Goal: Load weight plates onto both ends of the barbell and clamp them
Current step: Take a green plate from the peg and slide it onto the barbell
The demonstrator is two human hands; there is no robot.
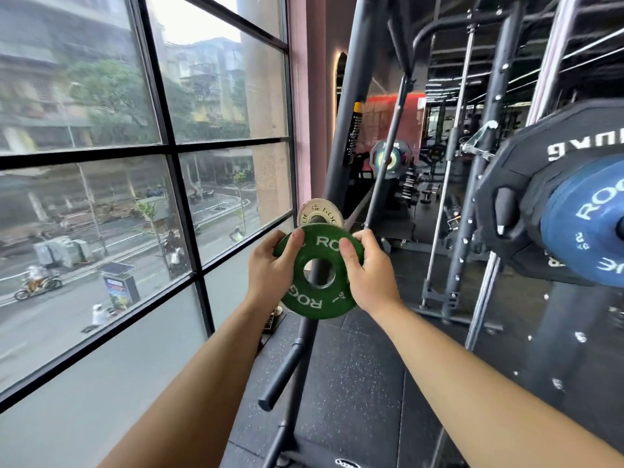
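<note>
A green Rogue change plate (314, 300) is held upright at arm's length between both hands, the left hand (268, 270) gripping its left rim and the right hand (369, 270) its right rim, thumbs pressed on the lettered face. A dark rack upright (347, 130) shows through its centre hole. Just behind and above sits a smaller white plate (319, 214); a bare black storage peg (283, 376) juts out below. At far right, well apart, a blue plate (580, 224) sits against a large black plate (506, 184). Tall windows (169, 146) line the left, overlooking a street.
</note>
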